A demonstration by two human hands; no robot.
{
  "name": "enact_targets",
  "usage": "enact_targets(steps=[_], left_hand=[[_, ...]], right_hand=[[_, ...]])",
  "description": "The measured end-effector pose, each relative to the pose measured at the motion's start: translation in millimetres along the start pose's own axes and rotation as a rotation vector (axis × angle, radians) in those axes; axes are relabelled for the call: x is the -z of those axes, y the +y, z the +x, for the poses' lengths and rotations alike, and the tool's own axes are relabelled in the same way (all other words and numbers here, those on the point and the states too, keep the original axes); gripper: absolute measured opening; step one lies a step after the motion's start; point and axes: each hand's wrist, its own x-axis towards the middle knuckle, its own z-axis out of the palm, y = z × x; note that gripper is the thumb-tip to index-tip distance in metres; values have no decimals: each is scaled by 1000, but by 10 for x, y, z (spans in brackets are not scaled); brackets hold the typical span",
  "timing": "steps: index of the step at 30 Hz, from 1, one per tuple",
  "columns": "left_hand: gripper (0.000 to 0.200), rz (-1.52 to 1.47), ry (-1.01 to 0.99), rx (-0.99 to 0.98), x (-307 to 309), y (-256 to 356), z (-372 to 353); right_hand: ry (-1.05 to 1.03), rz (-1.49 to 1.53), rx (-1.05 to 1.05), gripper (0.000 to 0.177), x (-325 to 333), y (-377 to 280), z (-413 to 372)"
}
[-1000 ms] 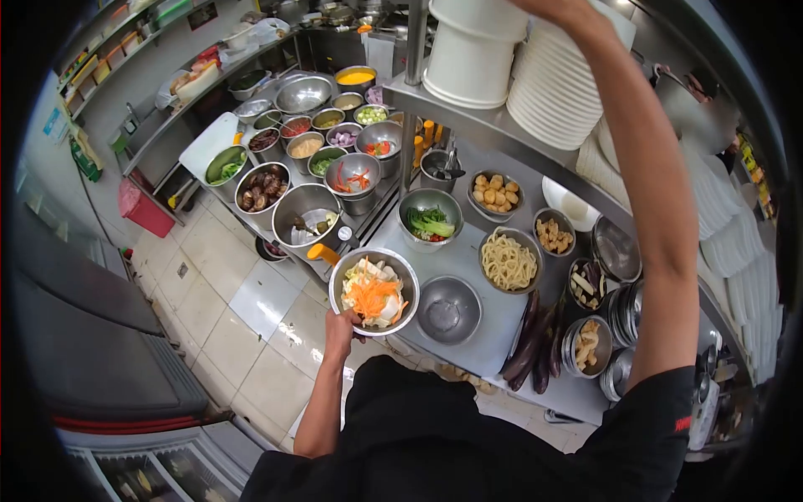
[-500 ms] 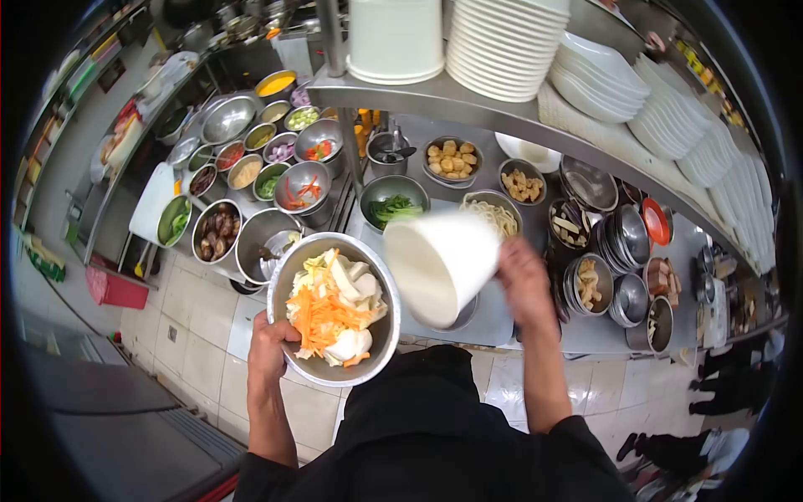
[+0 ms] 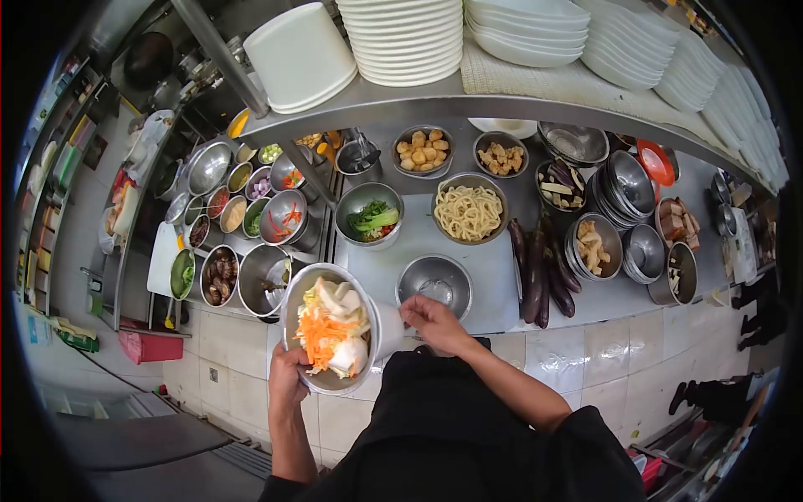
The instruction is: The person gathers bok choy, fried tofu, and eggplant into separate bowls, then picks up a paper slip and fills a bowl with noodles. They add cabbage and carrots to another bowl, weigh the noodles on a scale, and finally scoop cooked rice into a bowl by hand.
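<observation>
My left hand (image 3: 287, 376) grips the rim of a metal bowl (image 3: 294, 293), which tilts toward me. Shredded carrot (image 3: 320, 341), pale cabbage-like leaves and white pieces fill it. Closed at its fingertips, my right hand (image 3: 439, 325) holds a white container (image 3: 388, 328) by its edge. Most of that container is hidden behind the bowl. Just beyond my right hand, a shiny metal bowl (image 3: 435, 289) stands on the white cutting board (image 3: 493, 289). Farther back sit a bowl of noodles (image 3: 468, 211) and a bowl of green leaves (image 3: 374, 217) with some red bits.
Several eggplants (image 3: 545, 276) lie right of the board. Bowls of fried pieces (image 3: 592, 249) and stacked metal bowls (image 3: 623, 188) stand beyond. A steel shelf (image 3: 468, 107) with white plates (image 3: 401, 42) overhangs the back. Ingredient pots (image 3: 221, 276) crowd the left. People's legs show at far right.
My right hand has swung the white container left and down, from over the counter to behind the vegetable bowl. The noodles and metal bowl are now uncovered. The view has shifted right.
</observation>
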Motion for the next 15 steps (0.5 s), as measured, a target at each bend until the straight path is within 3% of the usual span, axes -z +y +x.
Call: enact_targets(steps=[1,2,4,5,7,8,10,11,15], left_hand=[[40,14,52,-13,7,22,-24],[39,26,104,-26,12,32,-41],[36,-3,141,-62,2,8,-36],[36,-10,187,-95,-2,3,-24],[38,-6,214,-144,108,-54,57],[38,-10,211,-140,120,-68,95],[36,-8,221,-158,65,-70,184],[36,-13,216,-165,-9,-67,237],[51,48,90,-104,-142,-222,618]], right_hand=[[108,-169,133,11,20,-110,20],[98,-170,133,11,83,-177,78],[610,-838,534,29,295,-290,147],[604,-842,530,29,390,-341,161],[928,-1183,369,48,576,-418,150],[928,-1189,365,48,693,-322,154],[517,-846,26,61,905,-151,206],[431,-840,-65,61,975,-157,170],[511,-719,71,61,1133,-160,-106]])
